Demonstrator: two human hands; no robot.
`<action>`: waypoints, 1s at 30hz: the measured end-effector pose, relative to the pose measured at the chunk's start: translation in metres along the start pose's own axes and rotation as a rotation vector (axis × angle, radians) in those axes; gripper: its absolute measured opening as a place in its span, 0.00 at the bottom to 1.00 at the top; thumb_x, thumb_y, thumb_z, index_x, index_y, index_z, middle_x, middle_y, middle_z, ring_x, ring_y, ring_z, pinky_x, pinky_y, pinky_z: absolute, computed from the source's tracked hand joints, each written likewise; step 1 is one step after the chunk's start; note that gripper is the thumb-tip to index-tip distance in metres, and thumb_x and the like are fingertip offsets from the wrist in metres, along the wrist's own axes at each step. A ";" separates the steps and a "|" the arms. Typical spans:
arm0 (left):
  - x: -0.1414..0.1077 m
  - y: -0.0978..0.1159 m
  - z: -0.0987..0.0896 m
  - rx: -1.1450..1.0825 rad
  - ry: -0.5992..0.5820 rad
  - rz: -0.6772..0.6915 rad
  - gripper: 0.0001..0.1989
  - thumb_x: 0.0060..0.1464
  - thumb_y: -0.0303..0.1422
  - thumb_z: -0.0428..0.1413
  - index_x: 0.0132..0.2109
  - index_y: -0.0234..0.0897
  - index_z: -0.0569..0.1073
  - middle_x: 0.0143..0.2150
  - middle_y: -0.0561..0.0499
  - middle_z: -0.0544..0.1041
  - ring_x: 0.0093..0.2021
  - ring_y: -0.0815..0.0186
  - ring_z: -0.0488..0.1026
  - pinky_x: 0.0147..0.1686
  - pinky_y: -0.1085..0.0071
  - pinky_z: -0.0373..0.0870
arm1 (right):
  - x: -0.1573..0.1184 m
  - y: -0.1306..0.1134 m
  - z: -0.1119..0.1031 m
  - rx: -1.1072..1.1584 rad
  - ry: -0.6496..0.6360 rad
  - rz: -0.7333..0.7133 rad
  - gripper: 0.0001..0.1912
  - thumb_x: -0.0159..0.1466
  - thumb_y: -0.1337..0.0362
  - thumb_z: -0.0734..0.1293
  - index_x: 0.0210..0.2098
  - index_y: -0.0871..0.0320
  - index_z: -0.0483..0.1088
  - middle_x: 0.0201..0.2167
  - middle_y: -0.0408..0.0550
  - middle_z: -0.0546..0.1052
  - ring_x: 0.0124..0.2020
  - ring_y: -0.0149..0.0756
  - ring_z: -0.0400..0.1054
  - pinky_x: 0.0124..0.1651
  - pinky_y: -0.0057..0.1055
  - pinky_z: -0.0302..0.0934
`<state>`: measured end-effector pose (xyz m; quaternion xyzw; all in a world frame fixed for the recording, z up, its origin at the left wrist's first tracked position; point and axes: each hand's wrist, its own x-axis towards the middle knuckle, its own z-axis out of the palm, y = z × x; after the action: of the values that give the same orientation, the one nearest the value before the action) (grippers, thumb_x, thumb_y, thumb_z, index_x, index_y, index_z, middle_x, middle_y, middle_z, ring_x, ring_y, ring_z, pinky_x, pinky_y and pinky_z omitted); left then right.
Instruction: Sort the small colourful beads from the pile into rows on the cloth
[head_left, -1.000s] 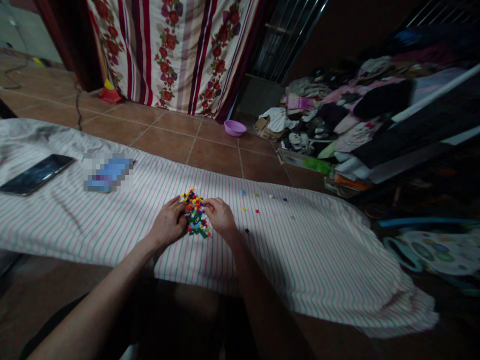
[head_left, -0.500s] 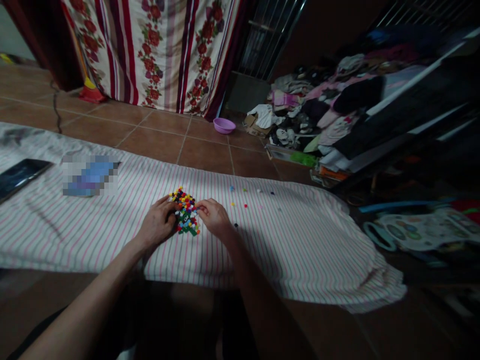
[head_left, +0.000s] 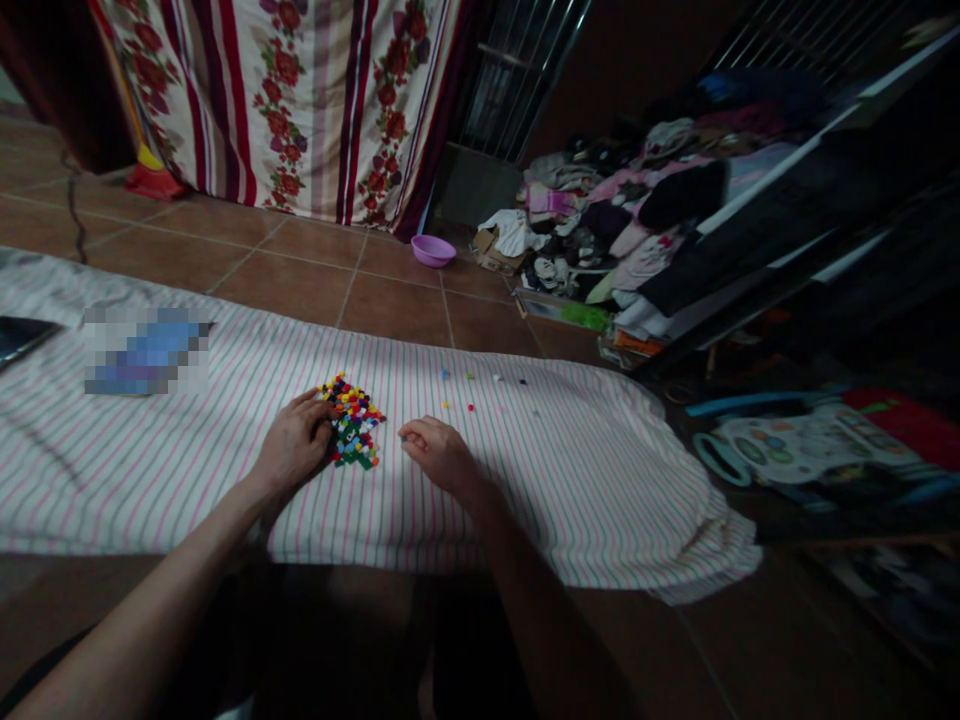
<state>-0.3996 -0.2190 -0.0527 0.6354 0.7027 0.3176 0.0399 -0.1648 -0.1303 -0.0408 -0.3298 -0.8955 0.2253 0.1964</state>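
Note:
A pile of small colourful pieces (head_left: 354, 420) lies on a striped cloth (head_left: 600, 480). My left hand (head_left: 294, 436) rests at the pile's left edge, its fingers spread and touching the pieces. Just right of the pile is my right hand (head_left: 436, 452), its fingers pinched together over something too small to make out. Beyond it, several single pieces sit apart on the cloth, among them a light blue one (head_left: 444, 374), a yellow one (head_left: 446, 405), a red one (head_left: 471, 407) and a dark one (head_left: 523, 381).
On the cloth's left side lie a blurred-out blue item (head_left: 150, 355) and a dark phone-like device (head_left: 22, 338). A purple basin (head_left: 433, 251) stands on the tiled floor, near heaped clothes (head_left: 600, 210). A patterned curtain (head_left: 315, 110) hangs behind.
My right hand has drawn away from the pile, to its right, with its fingers still pinched. My left hand stays at the pile. The whole view has shifted slightly.

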 end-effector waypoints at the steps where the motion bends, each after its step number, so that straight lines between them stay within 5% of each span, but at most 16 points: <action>1: 0.000 0.000 0.000 0.000 0.004 -0.004 0.14 0.51 0.31 0.45 0.37 0.39 0.75 0.45 0.47 0.80 0.60 0.54 0.68 0.61 0.52 0.67 | -0.002 0.001 -0.002 -0.002 -0.011 -0.010 0.11 0.57 0.77 0.64 0.34 0.58 0.74 0.29 0.42 0.72 0.31 0.30 0.65 0.38 0.26 0.59; 19: 0.000 0.002 -0.003 0.018 -0.034 -0.029 0.15 0.52 0.32 0.44 0.37 0.39 0.75 0.46 0.46 0.80 0.62 0.53 0.67 0.61 0.52 0.66 | -0.050 0.057 -0.065 -0.088 0.029 0.176 0.08 0.55 0.74 0.62 0.30 0.58 0.71 0.25 0.40 0.70 0.28 0.29 0.63 0.35 0.26 0.56; 30: -0.003 -0.003 -0.004 0.029 -0.031 -0.004 0.14 0.52 0.34 0.45 0.38 0.42 0.75 0.46 0.49 0.80 0.61 0.54 0.68 0.59 0.52 0.68 | -0.059 0.082 -0.066 -0.116 0.060 0.298 0.09 0.53 0.72 0.61 0.30 0.58 0.71 0.25 0.40 0.70 0.27 0.28 0.62 0.35 0.26 0.55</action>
<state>-0.4036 -0.2234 -0.0521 0.6394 0.7077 0.2975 0.0423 -0.0497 -0.0965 -0.0424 -0.4763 -0.8420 0.1897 0.1679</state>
